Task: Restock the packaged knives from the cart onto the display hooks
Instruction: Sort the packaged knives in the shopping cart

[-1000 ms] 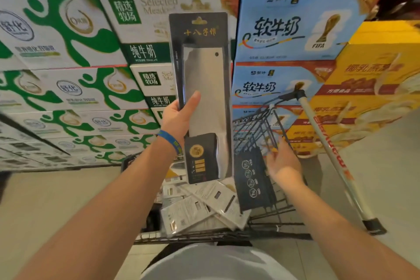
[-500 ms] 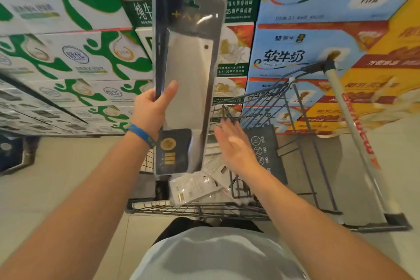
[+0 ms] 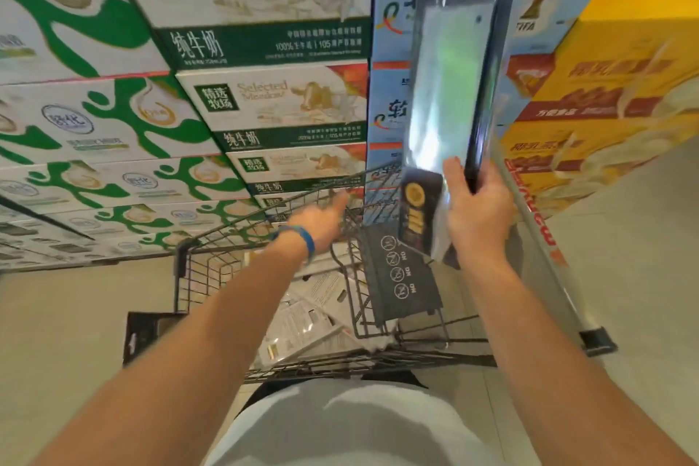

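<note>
My right hand (image 3: 478, 212) grips a packaged cleaver (image 3: 450, 95) by its lower end and holds it upright at the upper right; the black card shows a steel blade behind clear plastic. My left hand (image 3: 321, 221), with a blue wristband, reaches out over the wire cart (image 3: 264, 238) with fingers extended and blurred, holding nothing. Several more packaged knives (image 3: 306, 318) lie flat in the cart's basket. No display hooks are in view.
Stacked milk cartons (image 3: 234, 49) form a wall behind the cart, green and white at left, blue (image 3: 389, 49) in the middle, yellow (image 3: 624, 87) at right. The cart's handle (image 3: 529, 223) runs along the right side. A dark seat flap (image 3: 401, 284) hangs inside. Pale floor surrounds the cart.
The cleaver has passed from my left hand to my right and moved to the right. My left hand, now free, stretches toward the cart's far side.
</note>
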`<state>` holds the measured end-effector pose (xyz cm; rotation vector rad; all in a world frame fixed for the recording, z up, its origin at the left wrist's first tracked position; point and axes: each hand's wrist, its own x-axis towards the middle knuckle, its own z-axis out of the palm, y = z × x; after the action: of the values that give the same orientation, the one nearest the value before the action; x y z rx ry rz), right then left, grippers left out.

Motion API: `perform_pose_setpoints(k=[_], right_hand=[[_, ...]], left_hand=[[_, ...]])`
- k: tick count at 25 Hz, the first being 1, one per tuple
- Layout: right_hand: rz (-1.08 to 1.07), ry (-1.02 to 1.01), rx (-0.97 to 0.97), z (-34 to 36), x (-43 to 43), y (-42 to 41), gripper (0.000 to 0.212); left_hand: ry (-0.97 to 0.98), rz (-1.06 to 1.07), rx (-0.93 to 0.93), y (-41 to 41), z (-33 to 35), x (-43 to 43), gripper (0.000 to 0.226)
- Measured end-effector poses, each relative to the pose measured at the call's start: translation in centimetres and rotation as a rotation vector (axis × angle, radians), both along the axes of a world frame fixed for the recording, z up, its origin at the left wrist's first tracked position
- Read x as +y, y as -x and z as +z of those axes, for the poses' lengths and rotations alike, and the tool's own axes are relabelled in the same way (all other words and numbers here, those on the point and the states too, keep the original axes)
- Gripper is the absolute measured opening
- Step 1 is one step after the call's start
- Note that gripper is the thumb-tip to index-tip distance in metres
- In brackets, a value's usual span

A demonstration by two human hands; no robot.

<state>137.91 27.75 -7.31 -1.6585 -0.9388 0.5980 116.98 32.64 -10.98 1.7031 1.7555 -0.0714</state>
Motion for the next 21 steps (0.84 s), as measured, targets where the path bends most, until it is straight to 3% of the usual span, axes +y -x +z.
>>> perform_pose_setpoints(k=[1,4,8,15,17,19,20,21], right_hand=[[-0.033,0.046,-0.052,-1.8,-1.0,-0.3,0.025],[-0.015,0.309,-0.197,-7.9,-4.2,0.7,0.023],[0.328,0.848,-0.361,-14.9,-7.1,4.4,0.035],[0.429,1.002,-0.471,-16.5,-6.7,4.9,0.05],[0.35,0.929,-0.466,-14.7,-6.6,4.8,0.049],[0.209,0.588,-0.483,-12.1,-6.7,6.9,0.029],[0.208,0.427,-0.467,-10.3,-6.5,8.5,0.018],[0.262,0.314,-0.437,-8.6,-6.3,10.4,0.021]], left_hand=[[0.047,-0.061,0.099,-0.5,-1.7,-1.5,0.043],[-0.13,-0.033,0.102,-0.7,-3.8,-2.7,0.048],[-0.054,-0.057,0.031,0.8,-5.0,-1.9,0.043],[-0.055,0.014,-0.249,1.8,-6.2,-3.3,0.041],[-0.024,0.077,-0.391,2.5,-5.8,-3.8,0.041],[-0.011,0.216,-0.545,4.7,-6.5,-5.0,0.038],[-0.009,0.279,-0.548,6.3,-7.2,-5.8,0.039],[0.016,0.345,-0.518,8.2,-8.2,-6.7,0.041]])
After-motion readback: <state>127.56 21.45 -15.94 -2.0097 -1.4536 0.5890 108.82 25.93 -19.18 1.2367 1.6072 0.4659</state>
